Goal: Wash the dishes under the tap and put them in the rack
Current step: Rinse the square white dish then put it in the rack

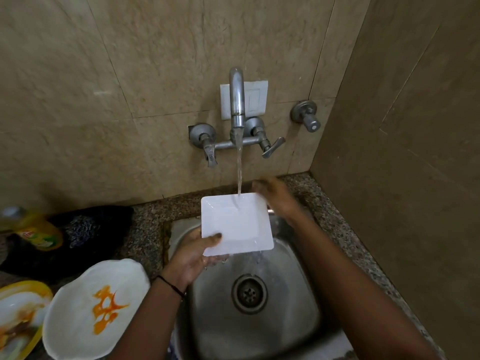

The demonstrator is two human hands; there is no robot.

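Observation:
A white square plate (237, 224) is held over the steel sink (285, 318), tilted toward me. Water from the wall tap (237, 100) falls on its far edge and runs off the near right corner. My left hand (193, 258) grips the plate's near left corner, thumb on top. My right hand (275, 197) is at the plate's far right corner, blurred; whether it grips the rim cannot be told. A white wavy-edged plate (96, 307) with orange sauce stains lies on the counter at the left. Beside it is a dirty yellow-rimmed plate (18, 315).
A yellow dish-soap bottle (36, 229) lies on a dark cloth (85, 229) with a steel scrubber at the back left. Two tap levers (271, 149) and a separate valve (307, 118) stick out of the tiled wall. A side wall closes the right. No rack is in view.

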